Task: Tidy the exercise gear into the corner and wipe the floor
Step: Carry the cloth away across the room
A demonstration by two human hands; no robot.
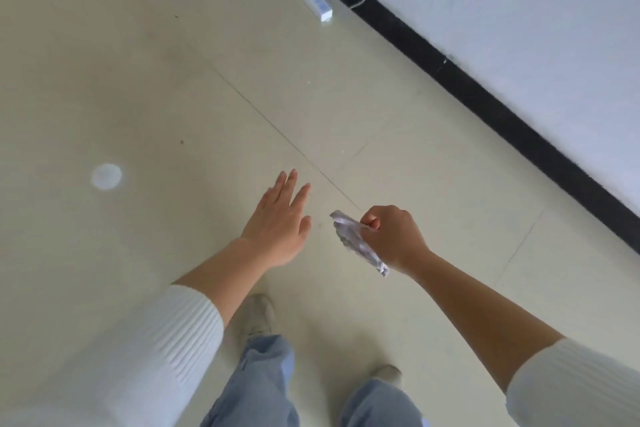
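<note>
I stand over a pale tiled floor (173,80). My right hand (391,239) grips a folded whitish wipe or cloth (356,243), which sticks out to the left of my fist and hangs above the floor. My left hand (280,222) is stretched forward, fingers straight and slightly spread, holding nothing. Both hands hover in the air above the tiles, close to each other. No exercise gear shows in this view.
A white wall (519,28) with a black skirting board (485,94) runs along the right. A white power strip (313,0) lies on the floor by the skirting at the top. A round pale spot (106,176) marks the floor at left. My feet are below.
</note>
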